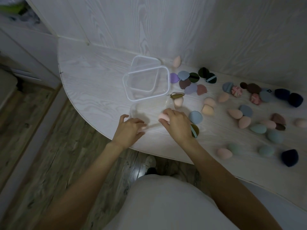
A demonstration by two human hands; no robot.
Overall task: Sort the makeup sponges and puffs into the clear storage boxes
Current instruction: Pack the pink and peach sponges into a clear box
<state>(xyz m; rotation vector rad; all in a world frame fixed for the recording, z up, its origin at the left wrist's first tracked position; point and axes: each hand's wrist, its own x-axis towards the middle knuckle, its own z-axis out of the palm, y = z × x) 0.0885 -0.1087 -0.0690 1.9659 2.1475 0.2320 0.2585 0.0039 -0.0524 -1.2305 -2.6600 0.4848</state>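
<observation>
Pink foam gives under the fingers, I judge: the pink sponge (163,117) in the right hand (177,124) is closed lightly in the fingertips, low over the table (93,90). It should be nearly weightless, soft and springy, not slippery, best pinched round its fat belly. The left hand (130,128) lies loosely curled beside it, with something pink at its fingertips; whether it grips, I cannot tell. Just beyond, a faint clear box (149,112) seems to sit under both hands. Farther on stand two empty clear storage boxes (146,83), overlapping; sponges and flat puffs (191,80) lie scattered to their right.
</observation>
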